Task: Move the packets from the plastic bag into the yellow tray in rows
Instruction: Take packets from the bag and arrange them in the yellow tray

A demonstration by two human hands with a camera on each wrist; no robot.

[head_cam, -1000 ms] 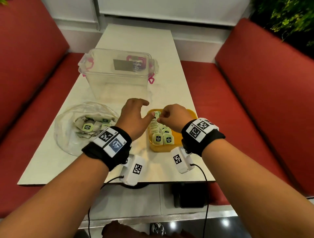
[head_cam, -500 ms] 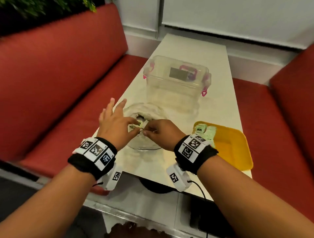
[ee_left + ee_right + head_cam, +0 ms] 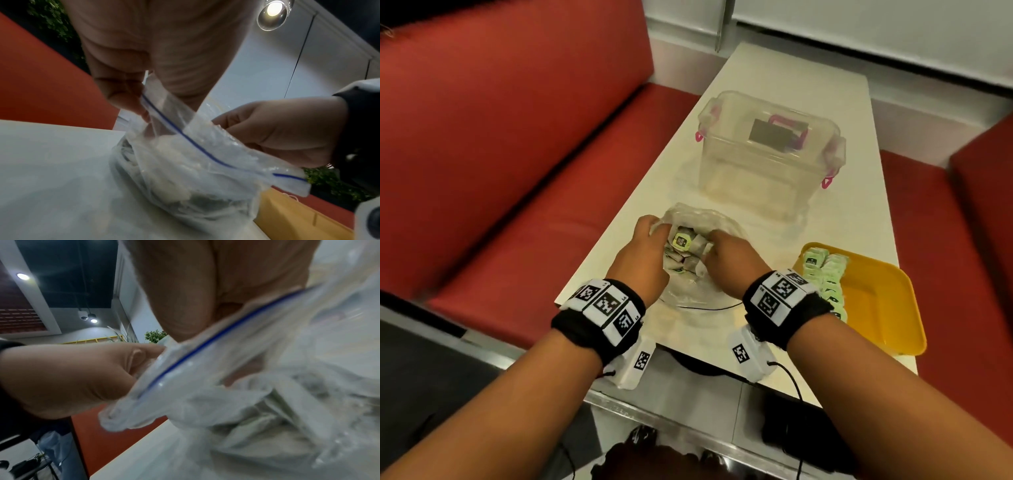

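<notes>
Head view: the clear zip-top plastic bag with the blue seal line (image 3: 690,284) is sat on the near left part of the cream table (image 3: 784,68), and both hands are at its mouth. The bag's rim is pinched by the left hand (image 3: 642,255), fingers curled on the plastic, which shows plainly from the left wrist. The right hand (image 3: 732,258) is dug in among the small pale green packets (image 3: 681,241); whether one is actually gripped can't be made out, too blurry. Just right of the bag, the yellow plastic tray (image 3: 876,301) has packets lined up along its left side. A clear lidded storage box with pink latches (image 3: 770,150) is further back.
</notes>
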